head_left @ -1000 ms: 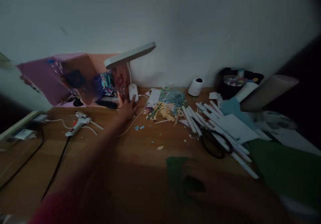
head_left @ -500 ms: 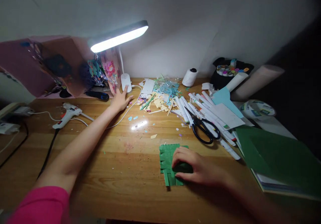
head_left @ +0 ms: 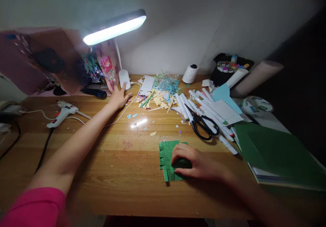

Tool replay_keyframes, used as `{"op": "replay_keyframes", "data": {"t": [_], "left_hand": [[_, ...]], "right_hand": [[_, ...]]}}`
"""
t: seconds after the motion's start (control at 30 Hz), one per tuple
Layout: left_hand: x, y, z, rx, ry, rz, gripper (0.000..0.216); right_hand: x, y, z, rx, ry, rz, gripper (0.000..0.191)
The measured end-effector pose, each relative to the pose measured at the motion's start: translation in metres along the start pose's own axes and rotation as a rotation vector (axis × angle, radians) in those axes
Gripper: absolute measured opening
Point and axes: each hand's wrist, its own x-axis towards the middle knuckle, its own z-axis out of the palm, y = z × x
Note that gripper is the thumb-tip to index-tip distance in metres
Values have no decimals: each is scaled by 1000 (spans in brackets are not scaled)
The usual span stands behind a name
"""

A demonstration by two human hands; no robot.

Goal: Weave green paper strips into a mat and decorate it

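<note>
My left hand (head_left: 118, 97) reaches to the white base of a desk lamp (head_left: 124, 78). One fingertip touches the front of the base, and the other fingers and thumb are spread. My right hand (head_left: 187, 161) rests on a mat woven from green paper strips (head_left: 165, 154), which lies flat on the table. Its fingers are curved and the thumb stands apart from them, with fingertips against the mat. That hand covers the mat's right part. At the mat's lower left, one strip end (head_left: 165, 173) sticks out past the edge.
Black-handled scissors (head_left: 203, 125) lie on several white markers (head_left: 216, 118). Paper scraps (head_left: 160, 93) are heaped near a thread spool (head_left: 190, 74). A glue gun (head_left: 61, 115) with its cord lies at left. Green sheets (head_left: 277, 152) are stacked at right, near a tape roll (head_left: 256, 105).
The whole scene has shifted slightly up and left in the view. Both hands keep their places, the left on the lamp base and the right on the woven mat.
</note>
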Motion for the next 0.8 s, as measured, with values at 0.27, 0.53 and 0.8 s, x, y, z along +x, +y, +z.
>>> {"op": "replay_keyframes", "data": {"t": [0.27, 0.53, 0.8], "left_hand": [[-4, 8, -8, -3, 12, -29, 71], [-109, 98, -47, -58, 131, 216, 30], [-225, 144, -19, -442, -425, 766, 9]], "right_hand": [[0, 0, 0, -19, 1, -4, 12], [-3, 5, -2, -17, -16, -27, 14], [-9, 3, -4, -110, 20, 12, 12]]}}
